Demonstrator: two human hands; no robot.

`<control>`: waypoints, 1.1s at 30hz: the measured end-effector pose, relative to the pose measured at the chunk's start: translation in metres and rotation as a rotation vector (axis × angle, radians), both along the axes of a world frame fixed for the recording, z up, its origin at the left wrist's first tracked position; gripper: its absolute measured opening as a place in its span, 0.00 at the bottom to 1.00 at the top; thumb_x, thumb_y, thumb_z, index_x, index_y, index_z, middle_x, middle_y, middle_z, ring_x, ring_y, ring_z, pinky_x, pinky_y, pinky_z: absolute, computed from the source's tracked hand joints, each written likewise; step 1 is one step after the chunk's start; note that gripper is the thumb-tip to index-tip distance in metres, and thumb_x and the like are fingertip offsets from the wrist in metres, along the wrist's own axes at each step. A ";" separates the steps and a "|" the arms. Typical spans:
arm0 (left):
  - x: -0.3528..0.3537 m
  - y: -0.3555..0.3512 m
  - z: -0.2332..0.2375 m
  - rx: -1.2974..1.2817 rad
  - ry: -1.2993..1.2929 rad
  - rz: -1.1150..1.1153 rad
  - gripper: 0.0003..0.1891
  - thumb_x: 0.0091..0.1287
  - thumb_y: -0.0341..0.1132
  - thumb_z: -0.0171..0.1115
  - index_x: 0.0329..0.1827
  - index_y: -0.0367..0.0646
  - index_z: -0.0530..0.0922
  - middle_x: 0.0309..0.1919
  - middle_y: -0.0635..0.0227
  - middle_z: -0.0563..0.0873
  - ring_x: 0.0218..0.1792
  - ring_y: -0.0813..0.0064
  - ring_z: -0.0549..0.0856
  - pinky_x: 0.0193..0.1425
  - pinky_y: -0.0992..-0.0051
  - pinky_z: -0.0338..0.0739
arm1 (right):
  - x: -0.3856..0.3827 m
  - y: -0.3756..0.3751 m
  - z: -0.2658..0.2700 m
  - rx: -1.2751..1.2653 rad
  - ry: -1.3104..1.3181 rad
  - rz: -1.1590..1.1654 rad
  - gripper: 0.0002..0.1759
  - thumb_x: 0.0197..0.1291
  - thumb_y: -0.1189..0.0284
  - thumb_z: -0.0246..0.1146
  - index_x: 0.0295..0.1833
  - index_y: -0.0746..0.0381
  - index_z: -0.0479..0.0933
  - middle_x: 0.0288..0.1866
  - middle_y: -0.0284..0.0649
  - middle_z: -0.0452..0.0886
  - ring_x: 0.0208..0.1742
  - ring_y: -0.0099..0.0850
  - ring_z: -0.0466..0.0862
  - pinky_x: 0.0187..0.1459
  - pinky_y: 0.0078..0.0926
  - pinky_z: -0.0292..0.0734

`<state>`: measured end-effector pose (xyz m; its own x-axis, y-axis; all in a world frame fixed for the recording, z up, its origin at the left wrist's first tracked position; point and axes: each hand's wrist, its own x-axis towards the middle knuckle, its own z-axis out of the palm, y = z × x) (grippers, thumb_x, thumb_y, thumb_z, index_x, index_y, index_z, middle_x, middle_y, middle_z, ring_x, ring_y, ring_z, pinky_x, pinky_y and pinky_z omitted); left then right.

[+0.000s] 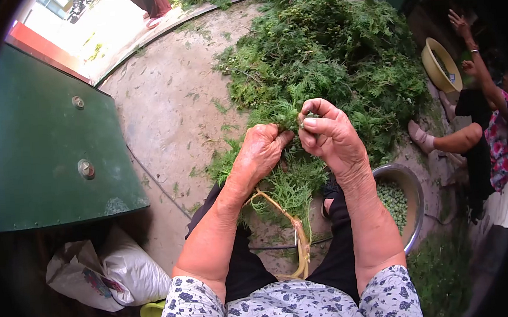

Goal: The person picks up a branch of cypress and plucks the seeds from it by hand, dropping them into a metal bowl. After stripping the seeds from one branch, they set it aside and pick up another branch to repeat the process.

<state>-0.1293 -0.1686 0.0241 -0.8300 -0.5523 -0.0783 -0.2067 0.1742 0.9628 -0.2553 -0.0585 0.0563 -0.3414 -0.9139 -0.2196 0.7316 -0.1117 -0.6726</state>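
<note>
- Head view: leafy branch (301, 243) lies between the legs, bare stem near, foliage far; long axis roughly near-far, stem bent left partway.
- Left hand (260, 149): fingers closed on a green sprig (286, 119).
- Right hand (337, 135): thumb and index nearly together, apparently on a small green bit.
- Step: likely plucking. Next move calls for steady left grip, right pinch kept; basin (421, 203) near right.
</note>
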 end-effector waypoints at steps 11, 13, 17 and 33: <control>-0.002 0.001 0.002 -0.141 -0.149 0.038 0.20 0.67 0.42 0.57 0.25 0.30 0.74 0.15 0.58 0.74 0.16 0.71 0.77 0.18 0.69 0.70 | -0.002 -0.002 -0.007 -0.092 -0.081 -0.093 0.08 0.59 0.78 0.59 0.44 0.65 0.74 0.29 0.35 0.78 0.28 0.24 0.79 0.24 0.19 0.72; -0.002 0.003 0.004 -0.156 -0.112 0.063 0.20 0.65 0.41 0.59 0.24 0.30 0.73 0.16 0.46 0.73 0.16 0.61 0.76 0.20 0.63 0.67 | -0.002 -0.003 -0.008 0.000 0.037 -0.112 0.09 0.59 0.78 0.59 0.45 0.66 0.75 0.29 0.34 0.78 0.28 0.23 0.79 0.25 0.18 0.73; -0.004 0.006 0.016 -0.058 -0.079 0.041 0.17 0.66 0.41 0.58 0.30 0.32 0.77 0.17 0.56 0.77 0.17 0.68 0.79 0.21 0.69 0.72 | 0.006 -0.004 -0.004 0.127 0.231 -0.134 0.12 0.58 0.78 0.61 0.48 0.69 0.75 0.30 0.33 0.78 0.27 0.18 0.78 0.24 0.12 0.72; 0.000 0.008 0.011 -0.210 -0.120 -0.055 0.17 0.62 0.38 0.59 0.24 0.30 0.71 0.21 0.44 0.76 0.27 0.44 0.77 0.30 0.58 0.70 | -0.013 -0.007 -0.001 0.086 0.354 -0.600 0.06 0.58 0.79 0.60 0.41 0.65 0.72 0.27 0.37 0.78 0.22 0.19 0.75 0.21 0.13 0.67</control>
